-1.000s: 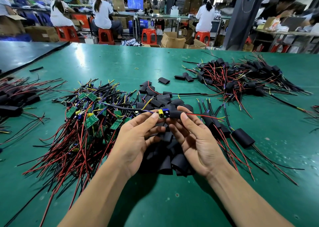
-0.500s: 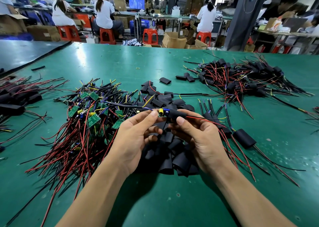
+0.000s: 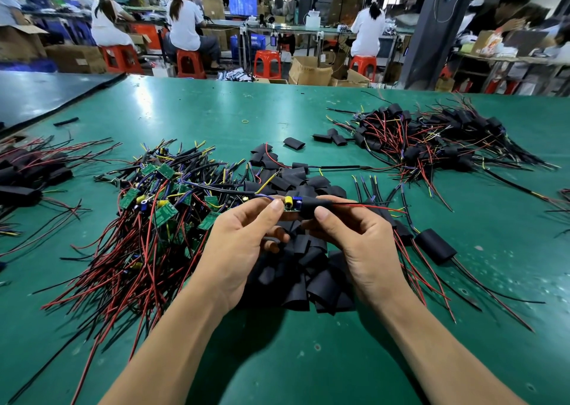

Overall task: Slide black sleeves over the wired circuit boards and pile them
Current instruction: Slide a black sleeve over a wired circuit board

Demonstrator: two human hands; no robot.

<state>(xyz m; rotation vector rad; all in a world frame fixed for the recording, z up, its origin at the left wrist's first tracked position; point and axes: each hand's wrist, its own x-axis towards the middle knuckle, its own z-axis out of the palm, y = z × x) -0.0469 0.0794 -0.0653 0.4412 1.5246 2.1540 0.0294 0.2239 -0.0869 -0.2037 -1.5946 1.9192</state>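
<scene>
A small yellow rubber band (image 3: pixel 245 121) lies on the green table (image 3: pixel 200 111). Beyond its far edge stand orange plastic stools (image 3: pixel 267 64), open cardboard boxes (image 3: pixel 310 71) and a blue crate (image 3: pixel 257 42). Seated workers (image 3: pixel 185 25) face benches near a lit blue screen (image 3: pixel 242 5) and a dark pillar (image 3: pixel 428 28).

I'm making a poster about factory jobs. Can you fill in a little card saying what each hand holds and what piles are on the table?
left hand: pinches the circuit board at its wire end
right hand: pinches the black sleeve, partly over the board
not yet covered: the board's yellow and blue parts
beside the left hand: bare boards pile, red and black wires
under the hands: empty sleeves pile
far side, beyond the right hand: sleeved boards pile
table: green
</scene>
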